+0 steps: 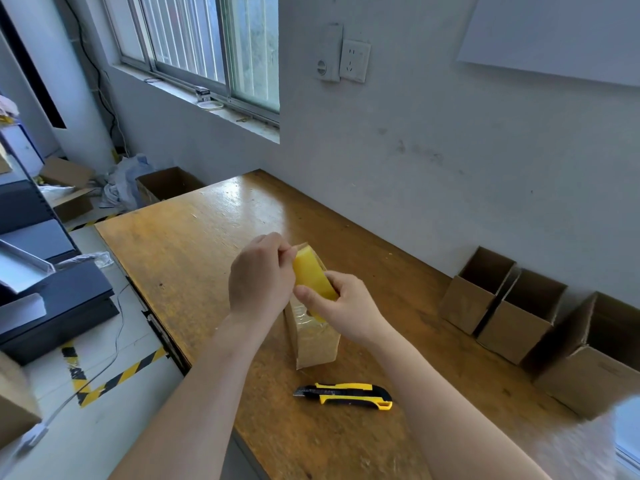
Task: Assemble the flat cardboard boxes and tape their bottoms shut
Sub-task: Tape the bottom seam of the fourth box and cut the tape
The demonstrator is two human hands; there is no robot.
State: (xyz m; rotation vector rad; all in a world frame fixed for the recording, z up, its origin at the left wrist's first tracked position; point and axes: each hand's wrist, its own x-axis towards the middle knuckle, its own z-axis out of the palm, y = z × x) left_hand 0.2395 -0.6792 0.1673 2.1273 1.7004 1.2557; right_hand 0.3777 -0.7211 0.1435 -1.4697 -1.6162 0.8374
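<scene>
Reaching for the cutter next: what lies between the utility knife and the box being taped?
Only bare wooden table separates the utility knife from the cardboard box, per the head view.

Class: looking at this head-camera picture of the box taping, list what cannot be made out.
- Head view: the top face of the standing box, hidden by the tape roll and the right hand.
- Head view: whether the left hand, pinching at the roll, has the tape's end free; too small to tell.
- Head view: the pale object at the lower right, blurred and cut off by the edge.
</scene>
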